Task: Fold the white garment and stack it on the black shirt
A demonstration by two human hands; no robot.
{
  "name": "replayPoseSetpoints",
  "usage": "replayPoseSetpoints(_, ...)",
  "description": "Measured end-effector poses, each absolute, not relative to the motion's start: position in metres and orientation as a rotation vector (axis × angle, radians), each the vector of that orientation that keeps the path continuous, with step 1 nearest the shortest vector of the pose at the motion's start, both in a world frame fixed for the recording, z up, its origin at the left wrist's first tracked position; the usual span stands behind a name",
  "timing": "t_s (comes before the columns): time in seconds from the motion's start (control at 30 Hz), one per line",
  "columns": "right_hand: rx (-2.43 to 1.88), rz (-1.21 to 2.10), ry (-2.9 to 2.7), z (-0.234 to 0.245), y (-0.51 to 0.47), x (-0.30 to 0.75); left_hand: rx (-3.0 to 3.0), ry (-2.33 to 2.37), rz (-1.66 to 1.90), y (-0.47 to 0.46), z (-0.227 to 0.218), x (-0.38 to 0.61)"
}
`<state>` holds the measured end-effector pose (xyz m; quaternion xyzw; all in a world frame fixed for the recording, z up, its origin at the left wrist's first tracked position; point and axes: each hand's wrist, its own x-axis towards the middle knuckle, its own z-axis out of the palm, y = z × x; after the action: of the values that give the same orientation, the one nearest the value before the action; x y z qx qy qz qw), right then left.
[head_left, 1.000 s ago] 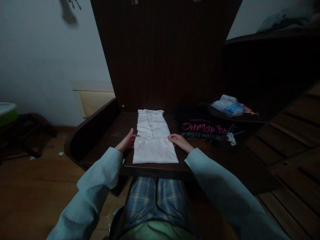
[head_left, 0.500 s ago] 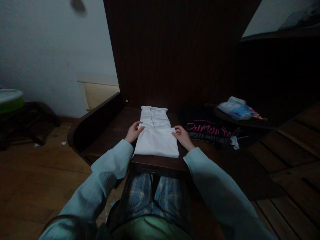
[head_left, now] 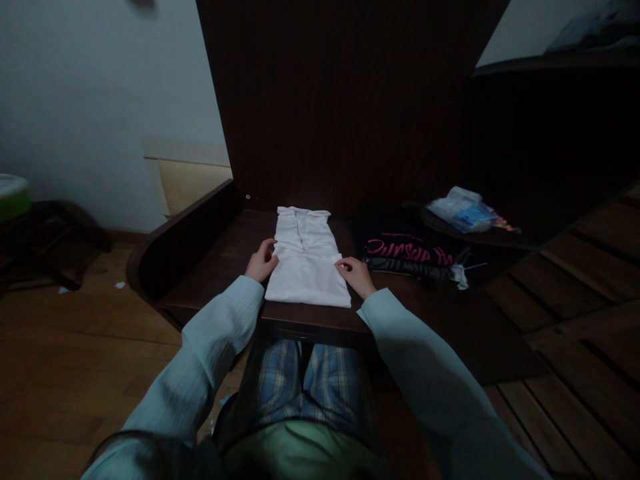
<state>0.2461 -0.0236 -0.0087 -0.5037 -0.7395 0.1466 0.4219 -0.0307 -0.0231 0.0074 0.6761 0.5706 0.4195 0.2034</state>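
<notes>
A white shirt [head_left: 307, 277] lies folded into a narrow strip, its lower part doubled up toward the collar. The collar end points away from me and a buttoned placket shows in the upper half. At the left end of the fold's edge, my left hand [head_left: 261, 263] has its fingers curled with thumb and forefinger on the cloth. My right hand [head_left: 357, 275] pinches the fold's right corner between thumb and forefinger. Both hands rest low, close to the dark wooden surface [head_left: 210, 267] under the shirt.
To the right lies a folded black garment with pink lettering [head_left: 410, 250]. Beyond it, a clear and blue plastic packet [head_left: 465, 210] sits on a dark ledge. A raised wooden side [head_left: 175, 227] bounds the left. At far left stands a green tub [head_left: 14, 199] on a dark stool.
The camera view has shifted slightly, so everything sits a little further left and higher. Both hands stay at the fold's edge, and the doubled-up part of the shirt looks flatter.
</notes>
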Motion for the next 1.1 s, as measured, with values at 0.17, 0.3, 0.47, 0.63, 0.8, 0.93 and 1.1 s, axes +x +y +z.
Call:
replayPoseSetpoints(0.17,-1.214,0.381,-1.855,-0.005,-0.025,0.246,1.917,1.591,1.270,-0.021,0.007,-0.031)
replayPoseSetpoints(0.3,-1.206,0.319,-1.785,-0.004,-0.026,0.245,2.026,1.541,1.281,-0.018,0.004,-0.032)
replayPoseSetpoints(0.47,-1.263,0.326,-1.790,-0.009,-0.020,0.245,2.048,1.624,1.190,-0.014,0.000,-0.035)
replayPoseSetpoints(0.63,-1.333,0.365,-1.706,-0.013,-0.021,0.245,1.877,1.716,1.060,-0.016,-0.003,-0.036)
replayPoseSetpoints(0.8,-1.423,0.456,-1.660,-0.015,-0.035,0.248,1.733,1.559,1.109,-0.016,-0.010,-0.039)
replayPoseSetpoints(0.93,-1.397,0.558,-1.761,-0.015,-0.043,0.250,1.698,1.405,1.152,-0.014,-0.016,-0.041)
replayPoseSetpoints(1.1,-1.375,0.564,-1.779,-0.011,-0.045,0.249,1.756,1.387,1.148,-0.015,-0.015,-0.041)
